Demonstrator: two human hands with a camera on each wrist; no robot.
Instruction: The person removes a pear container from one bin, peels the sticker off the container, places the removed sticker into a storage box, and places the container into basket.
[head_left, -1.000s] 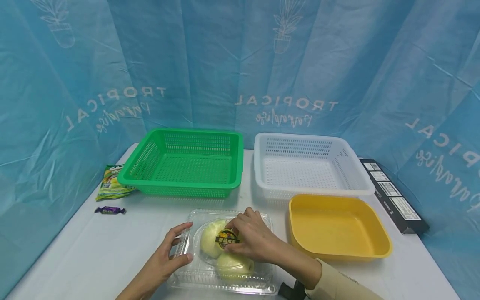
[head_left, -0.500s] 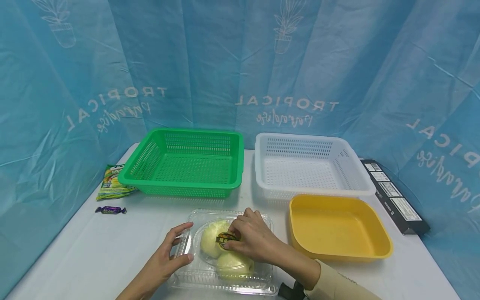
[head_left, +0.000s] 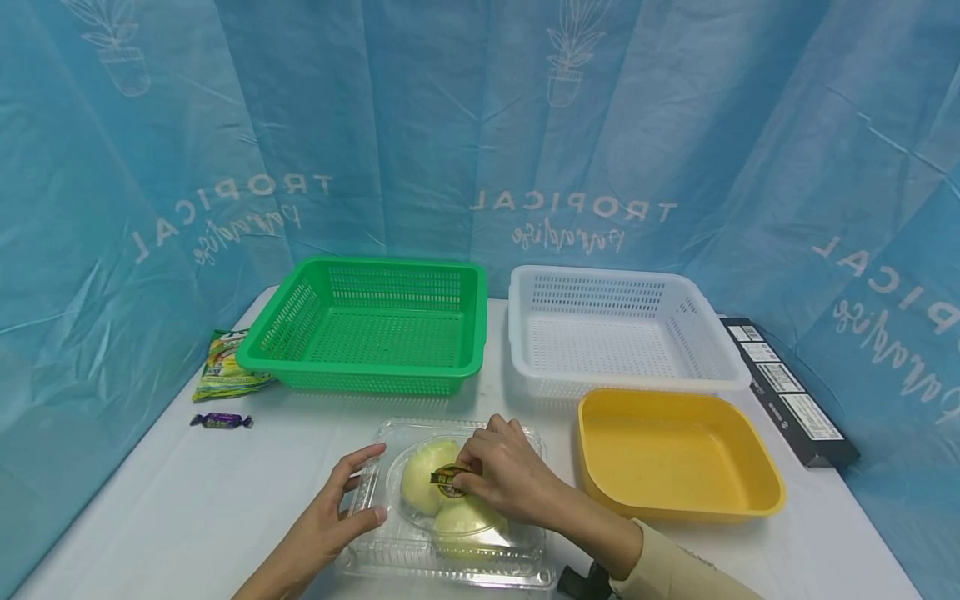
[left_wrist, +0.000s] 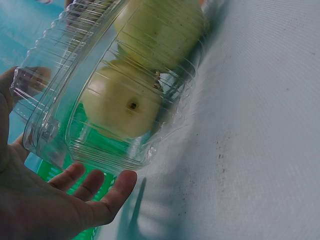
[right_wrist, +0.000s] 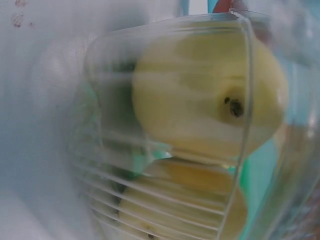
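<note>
A clear plastic clamshell box (head_left: 375,542) lies on the white table with round, pale yellow-green fruits (left_wrist: 122,105) inside. On its lid is a round black and gold sticker (head_left: 446,478). My right hand (head_left: 506,471) pinches the sticker's right side between thumb and bent fingers, covering part of it. My left hand (head_left: 330,508) rests at the box's left side, thumb and index finger spread along the edge. In the left wrist view its loose fingers are close around the box corner. The right wrist view shows the fruit through the clear wall; the right fingertips are hidden there.
Behind the box stand a green basket (head_left: 360,379) and a white basket (head_left: 630,385). A yellow tray (head_left: 675,450) is to the right, with a long black box (head_left: 787,400) beyond it. A purple-wrapped candy (head_left: 221,421) and a snack bag (head_left: 225,367) lie at left.
My right thumb and fingers have shifted slightly on the sticker, and its right part has become covered and bent. The left hand and the box have stayed in place.
</note>
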